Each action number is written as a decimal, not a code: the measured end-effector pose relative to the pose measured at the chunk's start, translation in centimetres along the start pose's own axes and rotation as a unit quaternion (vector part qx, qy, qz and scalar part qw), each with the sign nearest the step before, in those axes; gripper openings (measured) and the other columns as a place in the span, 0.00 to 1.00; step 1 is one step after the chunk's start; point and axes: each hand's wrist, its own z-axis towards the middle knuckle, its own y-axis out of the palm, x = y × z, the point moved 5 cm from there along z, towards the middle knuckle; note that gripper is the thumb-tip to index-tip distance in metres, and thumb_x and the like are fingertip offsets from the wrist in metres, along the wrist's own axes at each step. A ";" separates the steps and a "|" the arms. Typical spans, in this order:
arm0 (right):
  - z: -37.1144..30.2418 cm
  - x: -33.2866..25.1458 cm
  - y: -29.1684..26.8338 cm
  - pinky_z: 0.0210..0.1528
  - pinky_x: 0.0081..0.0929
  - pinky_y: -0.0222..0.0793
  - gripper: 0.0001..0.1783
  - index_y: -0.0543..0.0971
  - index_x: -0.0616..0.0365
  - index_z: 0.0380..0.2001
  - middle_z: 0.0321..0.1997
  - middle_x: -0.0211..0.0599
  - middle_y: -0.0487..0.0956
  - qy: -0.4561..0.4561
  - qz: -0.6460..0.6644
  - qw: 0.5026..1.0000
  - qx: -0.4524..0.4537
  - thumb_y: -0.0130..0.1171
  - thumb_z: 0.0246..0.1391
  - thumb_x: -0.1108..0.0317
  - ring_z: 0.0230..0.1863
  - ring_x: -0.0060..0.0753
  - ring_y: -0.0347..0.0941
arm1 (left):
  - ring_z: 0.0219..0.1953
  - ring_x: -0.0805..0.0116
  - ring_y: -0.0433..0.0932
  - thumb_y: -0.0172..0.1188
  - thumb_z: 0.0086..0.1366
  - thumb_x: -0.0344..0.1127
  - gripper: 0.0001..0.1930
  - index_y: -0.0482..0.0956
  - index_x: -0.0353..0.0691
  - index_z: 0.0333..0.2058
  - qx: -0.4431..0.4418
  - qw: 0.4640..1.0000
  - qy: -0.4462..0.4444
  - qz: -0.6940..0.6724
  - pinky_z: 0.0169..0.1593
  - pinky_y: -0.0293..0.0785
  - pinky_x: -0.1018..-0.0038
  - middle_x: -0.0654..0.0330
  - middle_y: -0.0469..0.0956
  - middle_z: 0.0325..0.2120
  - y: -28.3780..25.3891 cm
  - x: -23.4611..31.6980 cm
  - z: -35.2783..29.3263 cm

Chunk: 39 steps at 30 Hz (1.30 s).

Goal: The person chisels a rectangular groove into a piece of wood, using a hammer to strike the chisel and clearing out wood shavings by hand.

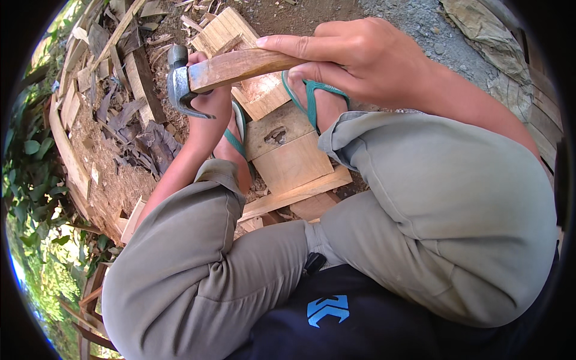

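Observation:
My right hand (360, 57) grips the wooden handle of a claw hammer (240, 69), its index finger laid along the handle. The steel head points left, with its curved claw toward me. Behind the hammer head is my left hand (217, 105); its fingers are mostly hidden by the hammer, so what they hold does not show. Under both hands lies a pale wooden piece (225, 30) with a lighter cut patch near its close end. It rests at the far end of a board (291, 165) with a ragged hole, between my feet.
My feet in green flip-flops (312, 99) flank the wood. Scrap wood (141, 78) and dry leaves (144, 141) lie at left on sawdust-covered ground. Green plants (36, 174) edge the far left. A crumpled sack (489, 45) and grey gravel (402, 27) are at upper right.

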 end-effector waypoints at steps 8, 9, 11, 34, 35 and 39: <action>-0.2 0.4 -0.1 0.31 0.35 0.70 0.27 0.78 0.43 0.63 0.25 0.38 0.78 0.009 0.015 1.000 -0.001 0.65 0.60 0.64 0.26 0.38 0.74 | 0.43 0.71 0.78 0.62 0.65 0.22 0.10 0.77 0.34 0.45 0.042 0.998 0.025 -0.037 0.49 0.74 0.74 0.59 0.79 0.41 0.8 0.7 -0.3; -0.3 0.2 0.0 0.31 0.35 0.70 0.26 0.78 0.43 0.63 0.25 0.38 0.78 0.007 0.043 0.999 0.015 0.65 0.60 0.64 0.26 0.39 0.75 | 0.44 0.71 0.78 0.62 0.65 0.23 0.10 0.77 0.34 0.45 0.024 0.999 -0.009 -0.031 0.50 0.74 0.74 0.59 0.79 0.41 0.8 0.3 -0.8; -0.1 0.5 0.1 0.31 0.36 0.71 0.25 0.79 0.42 0.62 0.25 0.40 0.79 -0.001 0.154 0.985 0.079 0.65 0.60 0.63 0.26 0.41 0.76 | 0.44 0.71 0.78 0.62 0.66 0.24 0.10 0.78 0.33 0.46 -0.009 0.998 -0.066 -0.024 0.51 0.73 0.74 0.59 0.79 0.40 0.7 -0.5 -0.7; 0.1 3.0 -0.6 0.42 0.18 0.74 0.28 0.71 0.60 0.67 0.43 0.36 0.86 0.164 0.291 0.942 0.032 0.60 0.68 0.64 0.39 0.14 0.76 | 0.25 0.76 0.68 0.58 0.73 0.29 0.14 0.59 0.43 0.46 -0.061 0.969 -0.064 -0.231 0.33 0.66 0.78 0.61 0.74 0.23 -2.0 2.0 2.1; 0.3 2.5 -0.8 0.39 0.18 0.74 0.28 0.71 0.59 0.67 0.40 0.36 0.86 0.175 0.271 0.946 0.017 0.60 0.68 0.64 0.36 0.14 0.76 | 0.25 0.76 0.68 0.58 0.73 0.28 0.14 0.58 0.42 0.46 -0.049 0.972 -0.072 -0.216 0.33 0.66 0.78 0.62 0.73 0.23 -2.4 2.2 2.2; 0.9 1.8 -1.6 0.30 0.20 0.71 0.28 0.71 0.59 0.67 0.33 0.38 0.85 0.176 0.238 0.954 -0.051 0.61 0.67 0.63 0.28 0.15 0.74 | 0.24 0.77 0.63 0.55 0.74 0.27 0.13 0.58 0.44 0.45 -0.016 0.980 -0.099 -0.172 0.38 0.71 0.73 0.65 0.67 0.23 -2.2 2.6 2.0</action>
